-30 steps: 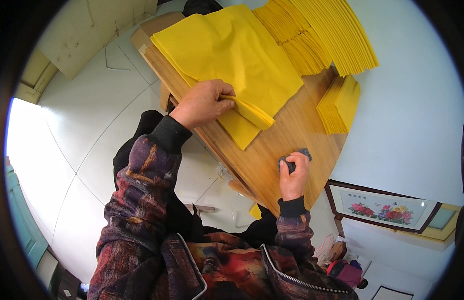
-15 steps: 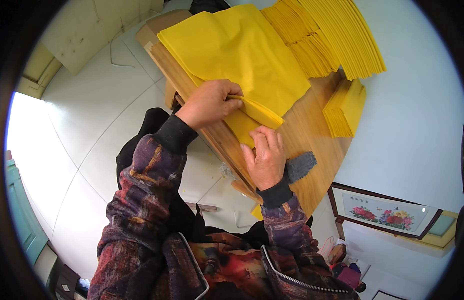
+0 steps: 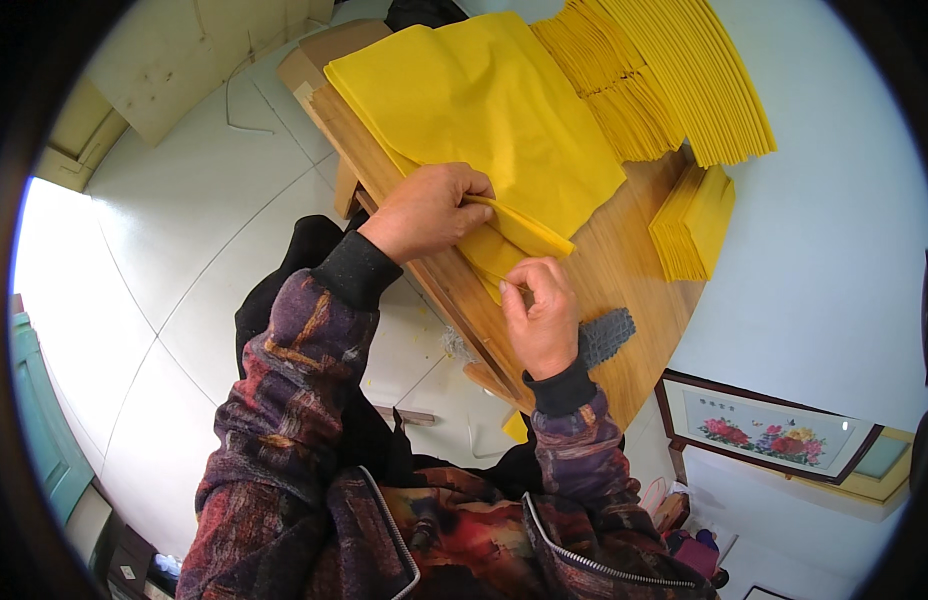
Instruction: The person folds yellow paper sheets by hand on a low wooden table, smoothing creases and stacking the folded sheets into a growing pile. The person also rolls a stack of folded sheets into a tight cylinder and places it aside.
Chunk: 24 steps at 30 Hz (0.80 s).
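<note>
A large folded piece of yellow cloth [image 3: 494, 110] lies over the wooden table, its near edge lifted into a layered fold. My left hand [image 3: 431, 208] pinches that fold between thumb and fingers at the table's left edge. Just to the right and nearer me, my right hand [image 3: 546, 312] is closed, thumb against curled fingers, at the cloth's near corner. Its fingertips seem to pinch the cloth there, though the grip is partly hidden. Beside the right wrist lies a dark grey fabric piece [image 3: 606, 335] with zigzag edges.
Tall stacks of folded yellow cloth [image 3: 689, 75] stand at the table's far right, with a smaller stack [image 3: 692, 222] nearer. The wooden table [image 3: 634, 280] ends close to my body. A framed flower picture [image 3: 764, 425] is on the right; pale tiled floor [image 3: 204, 250] spreads left.
My right hand's fingers have curled from a looser spread on the cloth into a pinch at its corner. The left hand keeps its hold. The whole view has shifted slightly.
</note>
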Each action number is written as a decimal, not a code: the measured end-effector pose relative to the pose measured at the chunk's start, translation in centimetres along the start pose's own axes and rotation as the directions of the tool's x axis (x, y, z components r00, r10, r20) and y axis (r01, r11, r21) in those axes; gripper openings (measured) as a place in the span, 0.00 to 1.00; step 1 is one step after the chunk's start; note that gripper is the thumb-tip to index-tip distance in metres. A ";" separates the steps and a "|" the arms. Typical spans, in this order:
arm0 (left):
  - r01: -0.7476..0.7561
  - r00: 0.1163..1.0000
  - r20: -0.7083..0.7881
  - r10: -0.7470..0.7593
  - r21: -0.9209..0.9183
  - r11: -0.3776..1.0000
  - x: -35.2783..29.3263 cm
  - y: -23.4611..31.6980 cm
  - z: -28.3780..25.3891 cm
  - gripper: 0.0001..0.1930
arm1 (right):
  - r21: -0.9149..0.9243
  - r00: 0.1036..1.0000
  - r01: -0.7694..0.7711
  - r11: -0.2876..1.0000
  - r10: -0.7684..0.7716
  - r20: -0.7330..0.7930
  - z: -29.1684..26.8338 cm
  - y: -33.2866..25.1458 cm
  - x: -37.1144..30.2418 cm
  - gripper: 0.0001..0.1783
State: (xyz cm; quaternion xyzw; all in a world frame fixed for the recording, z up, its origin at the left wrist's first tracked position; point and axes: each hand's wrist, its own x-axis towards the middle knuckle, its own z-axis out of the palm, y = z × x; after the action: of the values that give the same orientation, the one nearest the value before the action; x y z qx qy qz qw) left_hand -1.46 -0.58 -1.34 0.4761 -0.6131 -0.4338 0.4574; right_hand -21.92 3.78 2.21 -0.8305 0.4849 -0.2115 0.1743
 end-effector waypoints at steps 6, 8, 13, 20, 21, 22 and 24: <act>-0.003 1.000 -0.002 0.003 0.010 1.000 0.0 0.0 0.0 0.10 | 0.156 0.995 -0.102 0.983 0.100 0.021 -0.8 -0.5 0.3 0.03; -0.018 1.000 -0.009 0.018 0.016 1.000 0.0 0.0 0.0 0.10 | 0.141 0.995 -0.103 0.985 0.103 0.006 -1.0 -0.6 0.4 0.03; 0.019 0.999 0.031 -0.020 0.032 0.999 -0.1 0.3 -0.3 0.09 | -0.013 0.993 -0.046 0.999 0.044 -0.107 -1.2 -1.1 0.6 0.04; -0.093 0.989 0.124 0.081 0.094 0.991 -0.5 0.5 -0.9 0.11 | -0.236 0.966 0.089 0.968 -0.141 -0.217 -1.2 -0.7 2.3 0.06; -0.127 0.985 0.129 0.115 0.094 0.987 -0.5 0.4 -0.8 0.11 | -0.245 0.966 0.087 0.966 -0.142 -0.217 -1.2 -0.6 2.5 0.06; -0.144 0.984 0.126 0.128 0.124 0.982 -0.6 0.4 -0.8 0.11 | -0.253 0.966 0.085 0.964 -0.142 -0.218 -1.2 -0.5 2.6 0.06; -0.179 0.980 0.121 0.159 0.183 0.967 -0.7 0.3 -0.6 0.12 | -0.252 0.965 0.084 0.964 -0.142 -0.221 -1.2 -0.4 2.7 0.06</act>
State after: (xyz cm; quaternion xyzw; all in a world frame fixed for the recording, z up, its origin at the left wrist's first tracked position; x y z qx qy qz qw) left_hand -0.83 0.05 -1.00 0.4407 -0.7138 -0.3562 0.4116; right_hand -21.04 1.51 3.90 -0.8408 0.4758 -0.2584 0.0010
